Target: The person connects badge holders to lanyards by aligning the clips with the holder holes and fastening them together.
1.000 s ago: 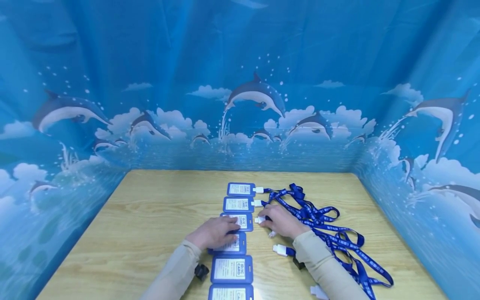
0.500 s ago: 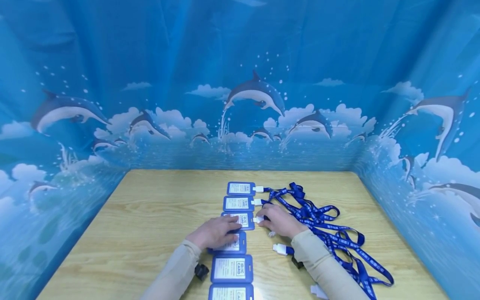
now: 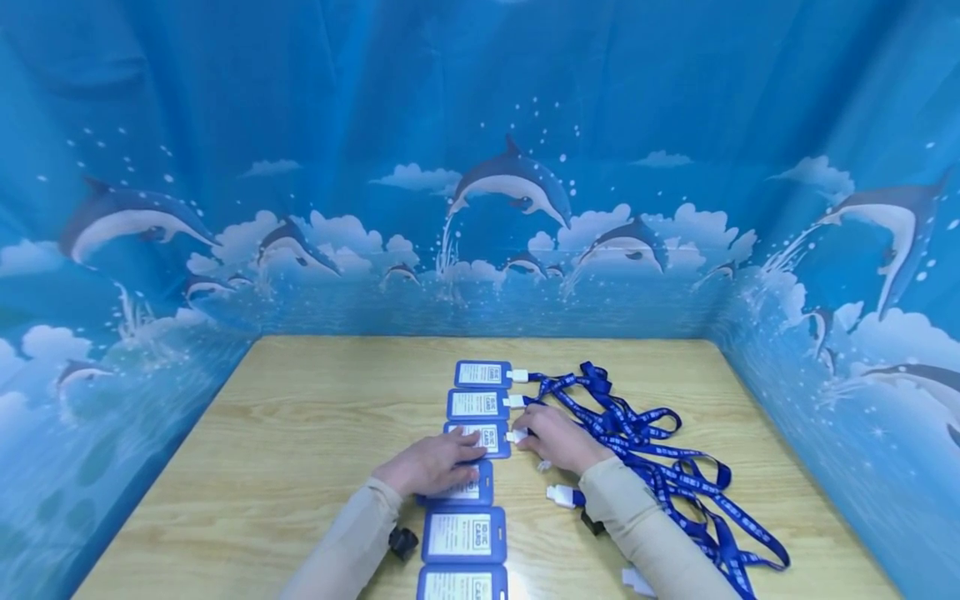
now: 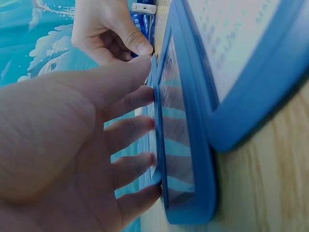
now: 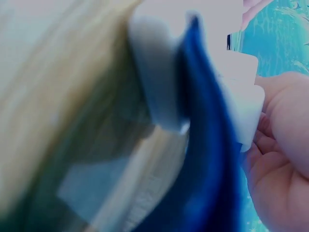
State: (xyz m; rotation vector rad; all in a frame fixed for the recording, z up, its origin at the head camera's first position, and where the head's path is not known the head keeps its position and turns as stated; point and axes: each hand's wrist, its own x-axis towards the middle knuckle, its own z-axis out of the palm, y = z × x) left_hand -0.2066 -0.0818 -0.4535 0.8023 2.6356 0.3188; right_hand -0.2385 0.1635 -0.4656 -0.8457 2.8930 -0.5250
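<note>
A column of blue ID badge holders with white cards runs down the middle of the table in the head view. My left hand (image 3: 431, 463) rests its extended fingers on the third badge holder (image 3: 497, 439) from the back, partly covering it and the fourth holder (image 3: 480, 483). Spread fingertips (image 4: 145, 123) touch that holder in the left wrist view. My right hand (image 3: 564, 440) pinches the white clip (image 3: 514, 436) of a blue lanyard, its tip at the third holder's slotted right edge. Whether the clip passes through the slot, I cannot tell.
The two farthest badge holders (image 3: 480, 373) have white clips at their right edges. Tangled blue lanyards (image 3: 637, 429) spread over the table's right side. Another loose white clip (image 3: 561, 496) lies near my right wrist. Dolphin-print curtains (image 3: 360, 250) enclose the table.
The third badge holder has shifted slightly right under my left fingers. The clip in my right hand has moved slightly left, closing the gap to the holder's edge.
</note>
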